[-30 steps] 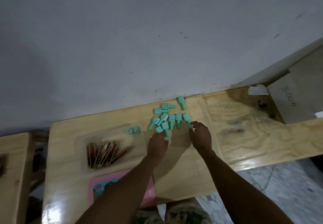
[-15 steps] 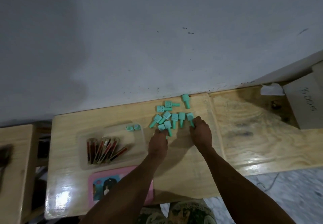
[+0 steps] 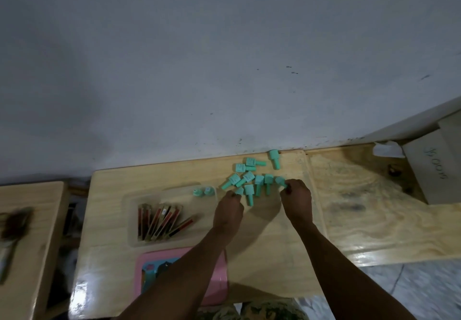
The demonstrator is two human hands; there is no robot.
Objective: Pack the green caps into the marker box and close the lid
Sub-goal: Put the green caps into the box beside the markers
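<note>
Several green caps [image 3: 249,177] lie scattered on the wooden table [image 3: 274,257] near the wall. The clear marker box [image 3: 172,216] sits to their left, open, with several dark red markers and two green caps [image 3: 202,191] inside at its far edge. My left hand [image 3: 229,211] rests at the near edge of the pile, fingertips pinching a small green cap [image 3: 239,191]. My right hand [image 3: 296,201] is at the pile's right end, fingers closed on a green cap [image 3: 280,181].
A pink lid or card [image 3: 214,287] with a picture lies near the table's front edge under my left forearm. A cardboard box [image 3: 434,167] and crumpled paper [image 3: 386,148] sit at the right on a second wooden board. Another table stands at the far left.
Both hands stayed at the pile's near edge. My left fingertips closed on a small cap and my right fingers on the rightmost cap. The camera view shifted slightly.
</note>
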